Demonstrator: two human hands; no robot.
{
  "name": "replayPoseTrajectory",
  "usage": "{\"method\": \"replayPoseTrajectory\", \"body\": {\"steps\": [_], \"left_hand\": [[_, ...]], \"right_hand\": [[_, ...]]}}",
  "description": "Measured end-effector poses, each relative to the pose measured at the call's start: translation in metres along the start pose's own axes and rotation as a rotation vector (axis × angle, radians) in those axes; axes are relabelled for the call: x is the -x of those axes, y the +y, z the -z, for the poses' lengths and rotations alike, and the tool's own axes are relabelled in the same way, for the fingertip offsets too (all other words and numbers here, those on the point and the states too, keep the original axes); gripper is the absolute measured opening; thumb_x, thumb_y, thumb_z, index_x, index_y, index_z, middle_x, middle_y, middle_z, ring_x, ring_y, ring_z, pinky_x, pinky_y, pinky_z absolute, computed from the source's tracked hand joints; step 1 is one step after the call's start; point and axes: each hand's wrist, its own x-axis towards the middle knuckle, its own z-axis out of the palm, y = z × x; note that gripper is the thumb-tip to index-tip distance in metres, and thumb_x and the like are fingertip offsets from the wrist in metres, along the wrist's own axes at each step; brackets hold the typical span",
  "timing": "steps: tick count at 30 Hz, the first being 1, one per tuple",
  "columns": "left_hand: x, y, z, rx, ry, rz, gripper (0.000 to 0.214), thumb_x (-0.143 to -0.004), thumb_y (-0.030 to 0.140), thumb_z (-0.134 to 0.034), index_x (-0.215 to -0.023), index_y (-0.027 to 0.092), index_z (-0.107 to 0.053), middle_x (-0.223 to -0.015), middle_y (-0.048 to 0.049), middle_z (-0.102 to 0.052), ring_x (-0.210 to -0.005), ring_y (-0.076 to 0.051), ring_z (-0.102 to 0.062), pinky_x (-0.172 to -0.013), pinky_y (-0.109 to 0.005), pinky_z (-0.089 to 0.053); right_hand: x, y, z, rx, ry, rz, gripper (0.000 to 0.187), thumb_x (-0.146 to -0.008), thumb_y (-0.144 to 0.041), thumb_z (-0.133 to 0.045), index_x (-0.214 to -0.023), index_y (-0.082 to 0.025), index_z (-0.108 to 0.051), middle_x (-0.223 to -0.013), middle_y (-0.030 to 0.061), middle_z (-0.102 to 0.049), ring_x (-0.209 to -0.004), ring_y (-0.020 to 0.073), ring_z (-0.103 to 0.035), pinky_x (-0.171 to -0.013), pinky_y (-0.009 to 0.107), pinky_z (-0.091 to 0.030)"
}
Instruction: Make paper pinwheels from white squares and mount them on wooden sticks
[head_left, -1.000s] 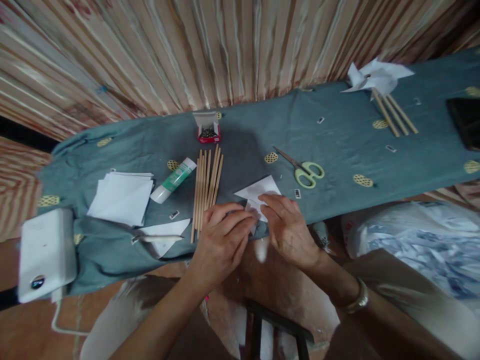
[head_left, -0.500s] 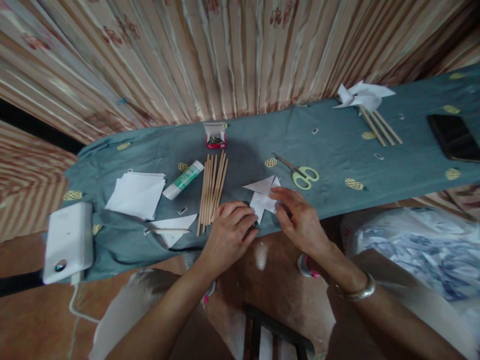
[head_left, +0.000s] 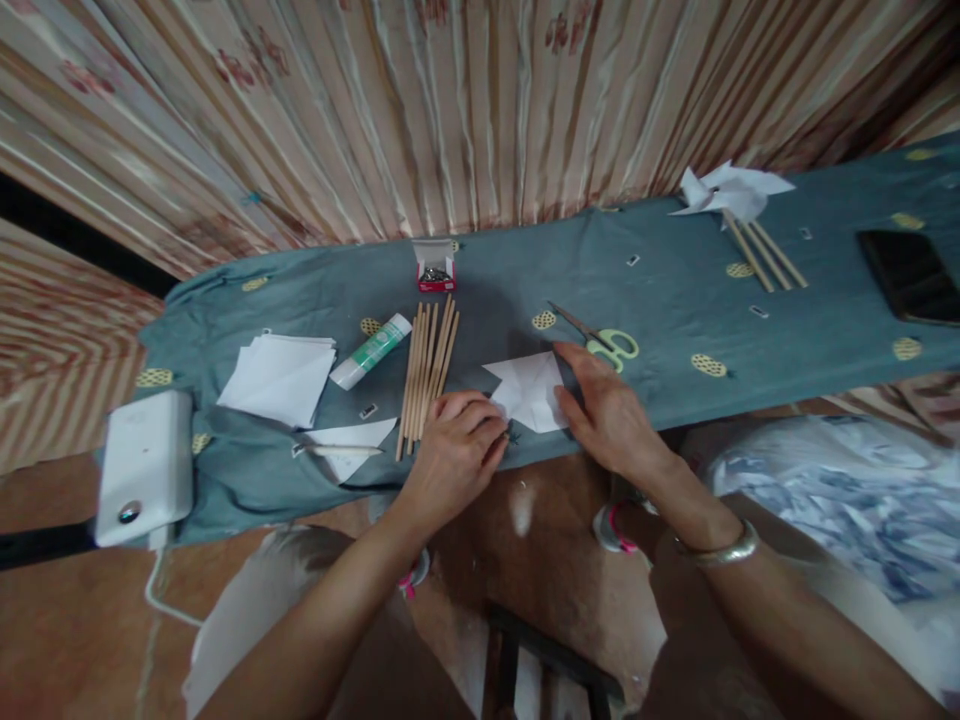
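Observation:
A white sheet of cut paper [head_left: 531,392] with creased, pointed flaps lies near the front edge of the cloth-covered table. At its lower left corner, my left hand [head_left: 457,440] has its fingers curled together on the paper; the fingertips are partly hidden. On the other side my right hand [head_left: 606,412] touches the paper's right edge, thumb and forefinger apart. Green-handled scissors [head_left: 604,340] lie just beyond the right hand. Several thin wooden sticks [head_left: 427,370] lie in a bundle beside my left hand.
Left of the sticks are a glue stick [head_left: 371,352], a stack of white paper [head_left: 279,378], a pencil [head_left: 345,451] on a paper triangle, and a white device [head_left: 146,465]. A small red box [head_left: 435,272] holds metal pieces. Paper pinwheels [head_left: 731,190] and a dark phone [head_left: 909,275] lie right.
The paper's flaps lie flatter and more spread out than before. My right hand has shifted slightly outward and its fingers have straightened along the right edge. My left hand stays at the left corner.

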Motion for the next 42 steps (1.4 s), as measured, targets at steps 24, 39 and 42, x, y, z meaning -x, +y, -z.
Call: {"method": "replayPoseTrajectory", "body": {"steps": [24, 39, 42], "left_hand": [[-0.011, 0.004, 0.005, 0.056, 0.055, -0.038, 0.015, -0.092, 0.019, -0.054, -0.098, 0.016, -0.067, -0.099, -0.0077, -0.070, -0.102, -0.022, -0.058, -0.088, -0.040, -0.046], [-0.002, 0.009, 0.000, 0.087, -0.081, -0.037, 0.017, -0.092, 0.015, -0.052, -0.104, 0.015, -0.066, -0.103, -0.0061, -0.072, -0.105, -0.022, -0.058, -0.089, -0.040, -0.042], [-0.001, 0.008, 0.000, 0.083, -0.075, -0.036, 0.020, -0.093, 0.015, -0.050, -0.107, 0.014, -0.065, -0.105, -0.0073, -0.071, -0.104, -0.022, -0.057, -0.089, -0.039, -0.043]], "right_hand": [[0.028, -0.021, 0.012, -0.002, -0.115, 0.162, 0.027, -0.083, -0.016, -0.059, -0.110, -0.015, -0.060, -0.125, 0.0155, -0.062, -0.116, 0.0294, -0.058, -0.100, 0.048, -0.047], [0.028, -0.027, 0.001, -0.114, -0.098, 0.126, 0.013, -0.091, -0.018, -0.053, -0.089, -0.016, -0.066, -0.110, 0.0137, -0.068, -0.103, 0.0256, -0.063, -0.092, 0.044, -0.050], [0.026, -0.027, -0.001, -0.176, -0.086, 0.043, 0.011, -0.090, -0.018, -0.054, -0.084, -0.018, -0.063, -0.108, 0.0119, -0.068, -0.103, 0.0240, -0.064, -0.093, 0.042, -0.050]]}}
